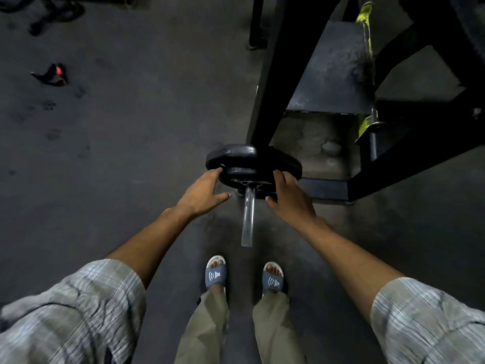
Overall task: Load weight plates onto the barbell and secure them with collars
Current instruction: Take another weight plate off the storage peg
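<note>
Black weight plate (253,164) looked semi-gloss, scuffed; barbell sleeve (248,219) was smooth bright metal. Rack frame (267,74) was matt black steel w/ chipped yellow paint; floor (131,114) dull, rough.

Far end of barbell (248,216) behind plates (236,164), their upper rim behind rack post (265,101)
</note>
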